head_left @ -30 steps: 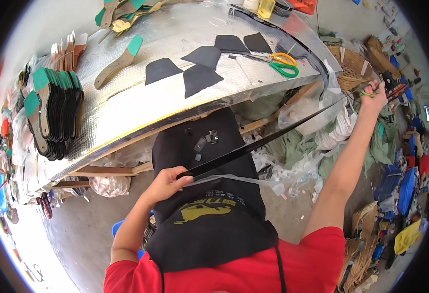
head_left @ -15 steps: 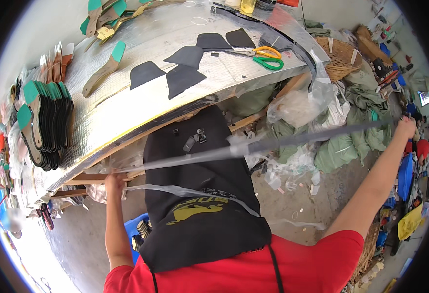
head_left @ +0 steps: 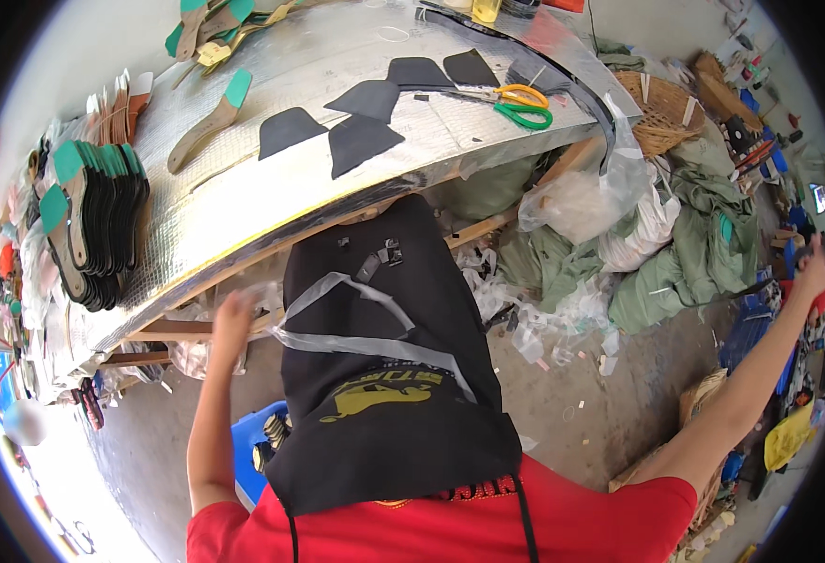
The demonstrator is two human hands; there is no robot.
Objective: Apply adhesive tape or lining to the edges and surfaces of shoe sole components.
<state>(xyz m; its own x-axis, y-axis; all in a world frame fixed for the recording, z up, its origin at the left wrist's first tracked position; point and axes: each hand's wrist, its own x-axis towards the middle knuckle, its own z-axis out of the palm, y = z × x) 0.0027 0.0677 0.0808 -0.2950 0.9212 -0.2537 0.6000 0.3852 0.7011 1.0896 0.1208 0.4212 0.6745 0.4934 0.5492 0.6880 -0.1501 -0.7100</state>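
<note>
A long translucent strip of film [head_left: 375, 351] lies in loose folds across the black apron [head_left: 384, 253] over my lap. My left hand [head_left: 232, 324] is raised beside the apron's left edge, near one end of the film. Motion smears its fingers, so whether it grips anything is unclear. Far out to the right, my right hand [head_left: 812, 270] is closed on a dark strip [head_left: 755, 289], which trails from it toward the left. Small black pieces [head_left: 375, 261] rest on the apron's upper part.
On the foil-covered table [head_left: 215, 202] lie several black cut pieces [head_left: 366, 141], scissors [head_left: 523, 106] with orange and green handles, and a stack of green-tipped shapes [head_left: 103, 225]. Green sacks [head_left: 675, 272] and a wicker basket [head_left: 656, 113] stand at the right. A blue bin [head_left: 251, 441] is at lower left.
The strip stretched between both hands has come apart: the film has dropped onto the apron, while the dark strip has gone right with my right hand. My left hand has risen slightly.
</note>
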